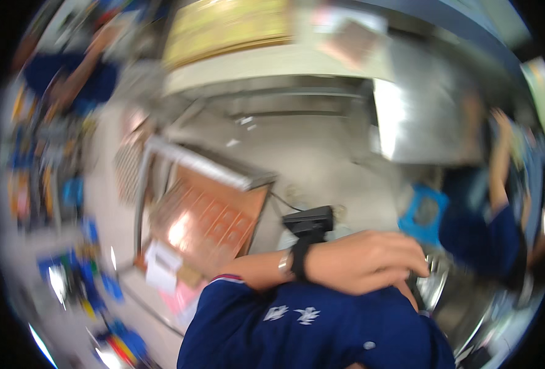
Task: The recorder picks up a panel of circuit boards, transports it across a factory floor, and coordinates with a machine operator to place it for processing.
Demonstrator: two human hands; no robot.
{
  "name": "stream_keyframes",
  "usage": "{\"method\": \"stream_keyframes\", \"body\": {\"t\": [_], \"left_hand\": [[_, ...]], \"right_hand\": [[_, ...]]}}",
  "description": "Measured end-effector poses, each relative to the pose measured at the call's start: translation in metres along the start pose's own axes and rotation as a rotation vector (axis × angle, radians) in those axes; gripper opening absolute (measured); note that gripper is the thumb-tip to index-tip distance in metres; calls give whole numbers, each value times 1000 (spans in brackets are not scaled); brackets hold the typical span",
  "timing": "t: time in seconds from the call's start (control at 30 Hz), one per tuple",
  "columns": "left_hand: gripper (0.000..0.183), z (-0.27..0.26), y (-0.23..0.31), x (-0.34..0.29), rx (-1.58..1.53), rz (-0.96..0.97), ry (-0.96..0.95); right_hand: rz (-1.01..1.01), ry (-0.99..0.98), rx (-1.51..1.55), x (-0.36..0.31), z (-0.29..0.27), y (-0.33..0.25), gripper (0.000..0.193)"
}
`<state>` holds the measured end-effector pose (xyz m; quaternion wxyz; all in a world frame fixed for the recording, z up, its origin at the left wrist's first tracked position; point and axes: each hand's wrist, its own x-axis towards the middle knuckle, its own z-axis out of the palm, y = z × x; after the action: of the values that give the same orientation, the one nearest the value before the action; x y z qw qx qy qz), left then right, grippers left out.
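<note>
My left forearm reaches across my navy shirt (358,326). My left hand (367,261) lies in front of my chest, its fingers curled and held together, pointing right. Whatever may be inside them is hidden. A black strap (299,258) and a metal band (283,264) circle the left wrist, and a black box-shaped device (309,221) sits on the strap with a thin cable beside it. Just below the left fingers a strip of skin (406,295) shows, apparently my right arm. My right hand itself cannot be seen. The picture is smeared by motion.
A metal-framed cart (143,203) holds orange compartmented trays (217,224) at left. A pale table (272,74) with a yellow panel (229,27) stands ahead. A shiny metal table (432,104) and blue stool (423,212) are at right. One co-worker (481,240) is right, another (75,74) far left.
</note>
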<state>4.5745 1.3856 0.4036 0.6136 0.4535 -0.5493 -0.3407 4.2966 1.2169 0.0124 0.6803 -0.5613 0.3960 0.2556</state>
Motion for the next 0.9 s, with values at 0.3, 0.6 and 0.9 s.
{"method": "stream_keyframes", "body": {"t": [0.3,0.6,0.9], "left_hand": [[24,83,-139,-325,-209,-732,1569],[33,125,-192,-552,605,-1252,2558],[36,119,-193,-603,237,-1688,2554]], "right_hand": [[177,-314,-859,46,29,-82,25],[-3,-344,-906,89,157,-144,27],[-207,-723,-1220,69,415,-152,24]]}}
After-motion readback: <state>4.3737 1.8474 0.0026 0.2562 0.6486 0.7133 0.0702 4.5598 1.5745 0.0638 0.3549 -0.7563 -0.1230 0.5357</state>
